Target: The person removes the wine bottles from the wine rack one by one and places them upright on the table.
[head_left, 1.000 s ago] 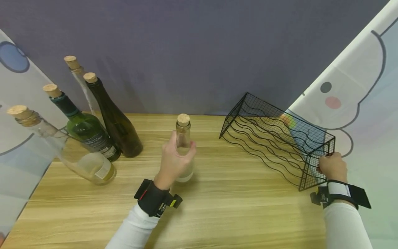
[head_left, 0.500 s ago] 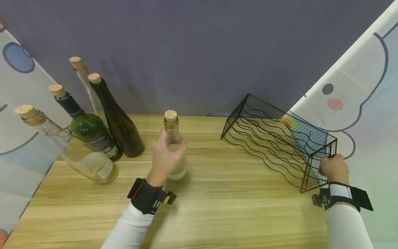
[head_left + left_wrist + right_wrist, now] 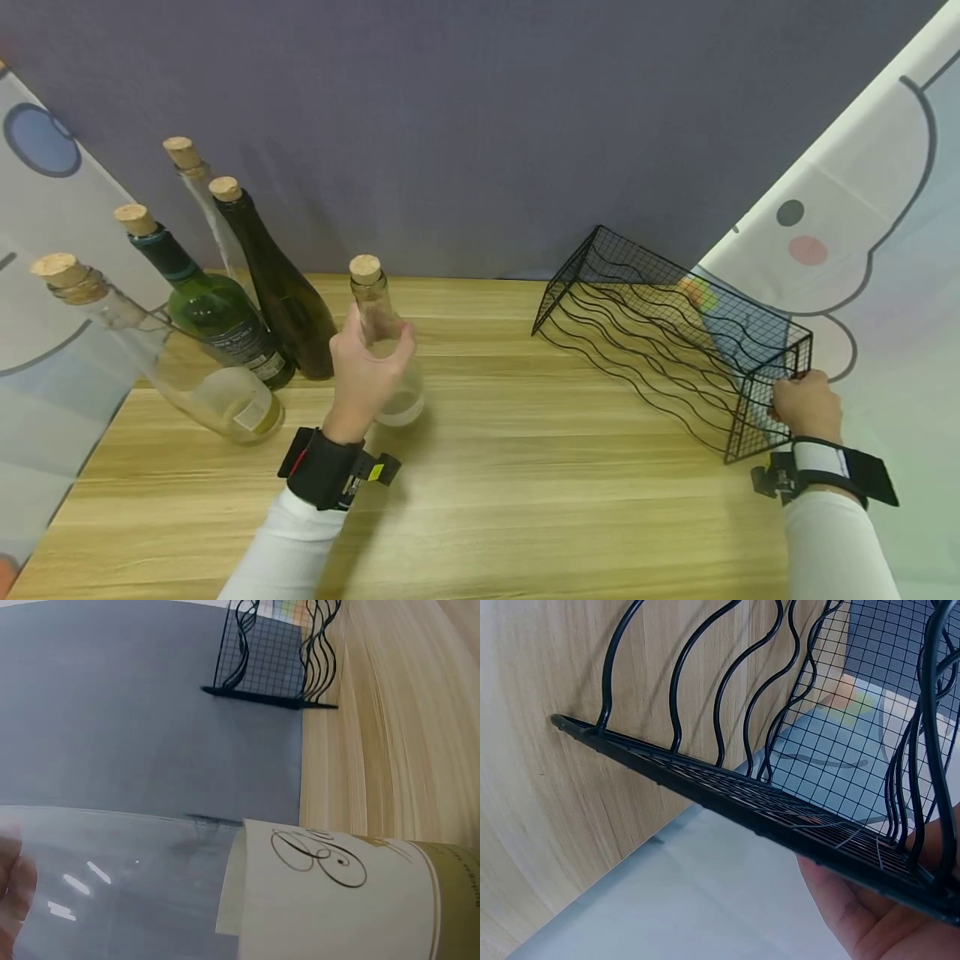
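Note:
My left hand grips a clear glass bottle by its upper body, fingers and thumb curled round it below the neck. A cork closes its mouth. The left wrist view has the bottle's cream label with swirled lettering close up. Whether its base touches the table cannot be told. On the right, my right hand holds the near end of a black wire wine rack. The right wrist view catches that hand's fingers around the end frame; some are hidden by the wires.
Several corked bottles stand at the left: a green one, a dark brown one, a large clear one and a slim clear one behind. A grey wall backs the wooden table.
My left hand has moved left with the clear bottle, bringing it nearer to the dark brown one. My right hand and the rack stay in place.

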A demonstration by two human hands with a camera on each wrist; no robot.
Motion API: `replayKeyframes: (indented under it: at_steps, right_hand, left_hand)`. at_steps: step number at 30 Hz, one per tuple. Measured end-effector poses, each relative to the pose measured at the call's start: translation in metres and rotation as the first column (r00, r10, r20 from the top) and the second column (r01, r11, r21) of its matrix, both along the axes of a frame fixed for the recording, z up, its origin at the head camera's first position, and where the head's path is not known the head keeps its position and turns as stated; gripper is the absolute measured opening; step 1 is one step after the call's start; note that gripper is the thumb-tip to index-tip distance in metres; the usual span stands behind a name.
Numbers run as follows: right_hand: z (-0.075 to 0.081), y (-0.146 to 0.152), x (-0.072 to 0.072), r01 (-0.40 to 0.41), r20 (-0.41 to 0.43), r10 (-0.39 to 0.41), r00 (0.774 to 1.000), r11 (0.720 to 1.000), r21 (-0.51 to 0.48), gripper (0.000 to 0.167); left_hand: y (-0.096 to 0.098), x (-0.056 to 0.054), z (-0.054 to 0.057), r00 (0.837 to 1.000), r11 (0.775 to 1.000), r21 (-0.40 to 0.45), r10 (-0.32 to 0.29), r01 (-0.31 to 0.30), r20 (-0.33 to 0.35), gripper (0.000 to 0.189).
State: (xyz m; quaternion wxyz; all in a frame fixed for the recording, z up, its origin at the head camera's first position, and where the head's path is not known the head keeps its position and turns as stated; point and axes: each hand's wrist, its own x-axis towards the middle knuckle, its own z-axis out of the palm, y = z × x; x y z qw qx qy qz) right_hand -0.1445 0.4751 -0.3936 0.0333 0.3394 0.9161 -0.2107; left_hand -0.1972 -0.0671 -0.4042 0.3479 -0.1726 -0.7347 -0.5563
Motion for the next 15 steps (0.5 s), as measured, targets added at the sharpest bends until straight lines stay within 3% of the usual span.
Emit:
replayKeyframes:
  at_steps: [8,15]
  right_hand:
    - [-0.004,-0.005,-0.002,-0.001,-0.002,0.001,1.000,1.000,-0.011,0.041]
    - [-0.004,-0.008,-0.002,0.007,0.007,-0.007,1.000,1.000,-0.022,0.046]
  left_hand:
    - [-0.024,-0.002,0.000,1.000,1.000,0.012,-0.010,0.010,-0.006,0.018]
    - [-0.052,-0.003,0.001,0.999,0.998,0.050,0.044,-0.046,0.030,0.019]
